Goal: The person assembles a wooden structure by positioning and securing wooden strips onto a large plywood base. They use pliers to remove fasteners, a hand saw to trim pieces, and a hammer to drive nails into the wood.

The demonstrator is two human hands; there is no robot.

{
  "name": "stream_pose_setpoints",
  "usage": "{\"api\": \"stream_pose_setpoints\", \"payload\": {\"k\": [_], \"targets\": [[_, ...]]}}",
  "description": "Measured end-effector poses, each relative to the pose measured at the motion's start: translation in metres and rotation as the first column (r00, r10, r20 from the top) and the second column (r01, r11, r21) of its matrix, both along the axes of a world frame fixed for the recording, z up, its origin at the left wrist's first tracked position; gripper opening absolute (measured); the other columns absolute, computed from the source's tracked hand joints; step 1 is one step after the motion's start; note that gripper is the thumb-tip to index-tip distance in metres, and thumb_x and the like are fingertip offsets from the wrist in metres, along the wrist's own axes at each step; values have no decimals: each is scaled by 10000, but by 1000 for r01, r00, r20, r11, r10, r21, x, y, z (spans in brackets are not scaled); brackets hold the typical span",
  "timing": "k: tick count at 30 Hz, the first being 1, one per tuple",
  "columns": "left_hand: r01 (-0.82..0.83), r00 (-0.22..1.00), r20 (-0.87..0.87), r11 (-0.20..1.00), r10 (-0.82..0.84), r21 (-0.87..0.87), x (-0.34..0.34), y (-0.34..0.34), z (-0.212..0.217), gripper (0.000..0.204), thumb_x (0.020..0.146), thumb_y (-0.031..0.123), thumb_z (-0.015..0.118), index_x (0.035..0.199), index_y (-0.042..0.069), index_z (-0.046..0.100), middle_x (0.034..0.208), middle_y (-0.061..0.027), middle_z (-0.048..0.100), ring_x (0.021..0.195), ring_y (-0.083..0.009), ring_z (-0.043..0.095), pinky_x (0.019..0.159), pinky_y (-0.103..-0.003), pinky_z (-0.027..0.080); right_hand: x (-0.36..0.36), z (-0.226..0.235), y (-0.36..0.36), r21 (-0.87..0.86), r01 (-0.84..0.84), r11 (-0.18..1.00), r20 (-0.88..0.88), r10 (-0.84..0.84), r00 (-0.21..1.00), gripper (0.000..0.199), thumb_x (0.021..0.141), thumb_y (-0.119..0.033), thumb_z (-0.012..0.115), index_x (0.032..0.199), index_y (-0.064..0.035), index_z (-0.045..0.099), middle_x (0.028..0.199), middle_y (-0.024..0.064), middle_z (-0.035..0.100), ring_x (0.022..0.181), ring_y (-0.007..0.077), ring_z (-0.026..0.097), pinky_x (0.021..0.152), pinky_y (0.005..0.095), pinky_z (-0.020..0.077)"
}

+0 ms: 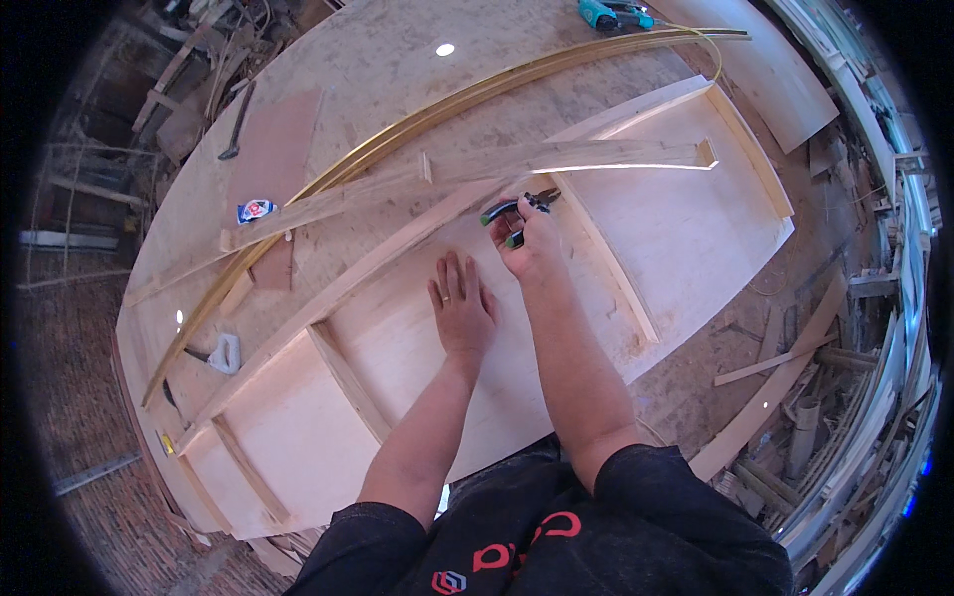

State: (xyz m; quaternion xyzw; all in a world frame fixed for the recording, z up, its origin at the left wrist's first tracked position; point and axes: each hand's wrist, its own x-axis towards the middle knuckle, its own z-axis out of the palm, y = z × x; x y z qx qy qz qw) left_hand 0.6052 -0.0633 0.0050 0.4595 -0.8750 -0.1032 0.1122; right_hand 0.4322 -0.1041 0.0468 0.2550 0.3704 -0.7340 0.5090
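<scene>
I am watching from the head camera as the right hand (pixel 534 243) is closing around a pair of pliers (pixel 517 211) with green grips, just above the centre of the frame. The fingers are wrapping both handles, and the dark nose of the pliers is pointing to the upper right, toward the long wooden batten (pixel 397 260) that is running diagonally across the plywood panel (pixel 686 238). I cannot tell whether the nose is biting on anything.

The left hand (pixel 461 308) is lying flat and open on the panel just below and to the left of the right hand, fingers spread, holding nothing. A ring is showing on one finger.

The panel is filling the middle of the frame, with thin wooden strips framing it and crossing it. It is resting on a large rounded worktable (pixel 378 60). A curved brass-coloured strip (pixel 397 134) is arcing from the upper right to the lower left. In the upper left a hammer (pixel 237 124) is lying beside a reddish board (pixel 273 159), and a small red, white and blue packet (pixel 255 211) is sitting just below them. A teal power tool (pixel 611 14) is showing at the top edge. Offcuts of wood (pixel 795 397) are piling up at the right.
</scene>
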Motion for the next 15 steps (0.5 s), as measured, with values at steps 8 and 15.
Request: {"api": "stream_pose_setpoints", "payload": {"k": [8,15], "targets": [[6,1000,16,1000,-6,-26,1,-2,-4,627,977,276,529,1551,52,415,1674,-210,284,1573,-390,216,1252,-602,181,4,12,-23,-96,297,950,96,-288,953,267,1093,-204,467,938,-14,576,881,137,644,796,275,652,721,418,593],[15,1000,4,1000,-15,-21,1,5,-1,612,974,273,534,1539,57,435,1667,-203,303,1572,-385,222,1252,-594,189,11,14,20,-138,152,979,1,-153,988,220,1065,-198,526,921,-36,565,808,98,606,735,246,650,667,398,589]]}}
